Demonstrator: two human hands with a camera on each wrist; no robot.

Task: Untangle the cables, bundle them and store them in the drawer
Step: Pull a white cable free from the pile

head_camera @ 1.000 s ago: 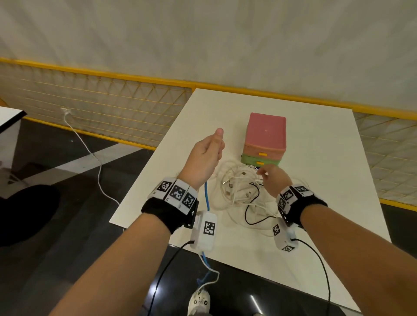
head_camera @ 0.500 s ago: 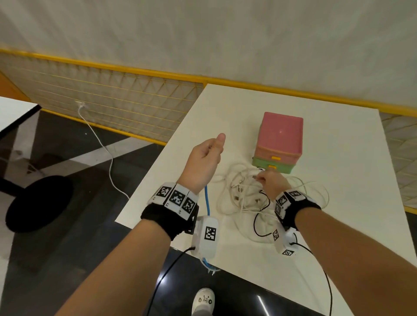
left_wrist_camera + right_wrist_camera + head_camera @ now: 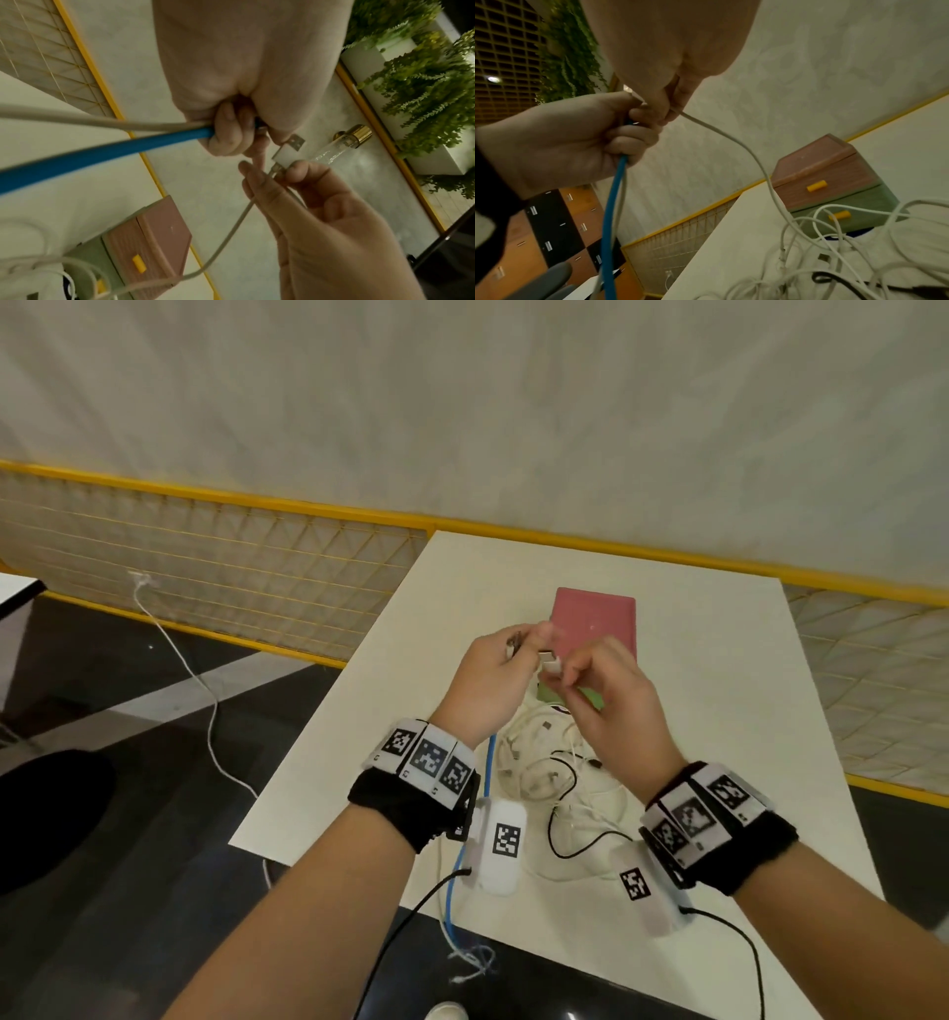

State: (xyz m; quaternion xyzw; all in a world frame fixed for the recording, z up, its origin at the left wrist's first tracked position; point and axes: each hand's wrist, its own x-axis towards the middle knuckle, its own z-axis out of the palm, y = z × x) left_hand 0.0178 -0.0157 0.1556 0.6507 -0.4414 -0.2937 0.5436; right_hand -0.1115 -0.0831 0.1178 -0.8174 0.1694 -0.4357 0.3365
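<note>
Early stage. L hand (image 3: 488, 680) grips blue cable (image 3: 102, 150) + a white one; R hand (image 3: 606, 706) pinches white USB plug (image 3: 284, 156). Tangle (image 3: 554, 767) mostly unsorted on near table, nothing bundled, drawers (image 3: 834, 190) closed.

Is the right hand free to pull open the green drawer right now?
Probably not yet: the right hand pinches a white USB plug above the table, and white cables lie across the green drawer's front by its yellow handle.

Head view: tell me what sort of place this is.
Probably an indoor office or lobby-type common area: a white table against a pale wall, a yellow-framed mesh railing, and hanging green plants nearby.
</note>
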